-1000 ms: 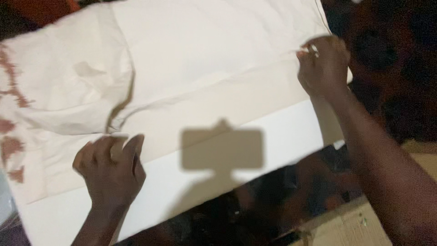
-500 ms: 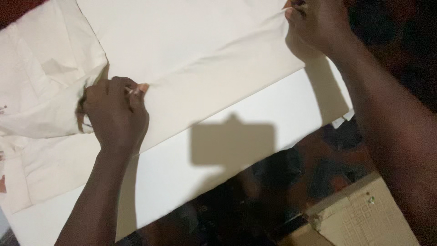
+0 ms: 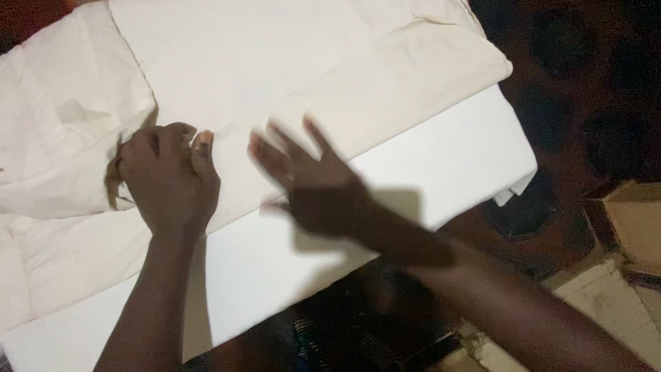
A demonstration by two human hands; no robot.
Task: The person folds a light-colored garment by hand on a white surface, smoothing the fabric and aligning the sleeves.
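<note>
A cream cloth [image 3: 310, 62] lies spread over a white board [image 3: 427, 165]. My left hand [image 3: 169, 179] is closed on a bunched fold of that cloth at its left side, knuckles up. Its fingers press the fabric down. My right hand [image 3: 306, 182] hovers flat over the cloth's near edge in the middle, fingers spread, holding nothing. It is blurred by motion. A crumpled part of the cloth [image 3: 62, 131] lies left of my left hand.
The white board's near edge runs diagonally from lower left to right. Dark patterned floor [image 3: 571, 103] lies beyond the right corner. A tan cardboard box [image 3: 637, 220] sits at the right, and pale tiled floor [image 3: 599, 296] at the lower right.
My right hand let go of the cloth's far right corner and swept left to the middle, fingers now spread. My left hand stays gripping the fold.
</note>
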